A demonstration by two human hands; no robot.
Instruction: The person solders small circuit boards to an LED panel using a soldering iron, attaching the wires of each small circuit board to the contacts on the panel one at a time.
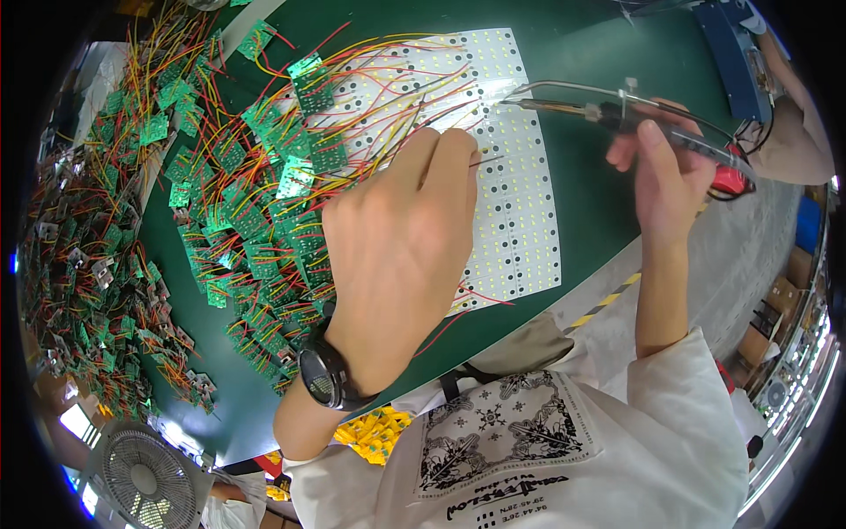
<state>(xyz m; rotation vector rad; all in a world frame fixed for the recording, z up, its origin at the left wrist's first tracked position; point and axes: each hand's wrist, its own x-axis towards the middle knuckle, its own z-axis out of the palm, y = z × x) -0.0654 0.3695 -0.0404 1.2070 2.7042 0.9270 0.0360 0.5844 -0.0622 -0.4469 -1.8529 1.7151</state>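
Note:
My left hand, with a black watch on its wrist, is over a white LED panel with rows of small yellowish lights and black dots. Its fingers are pinched on a thin wire whose end pokes out past them; the fingertips are mostly hidden. A soldering iron is gripped in my right hand. Its tip and a thin metal feed tube meet the panel's upper part, beyond my left fingers. Red and yellow wires run from green circuit boards across the panel.
A large heap of wired green boards fills the left side. The green table lies under the panel. At upper right stands a blue box-shaped device, near another person's arm. A grey fan is at lower left.

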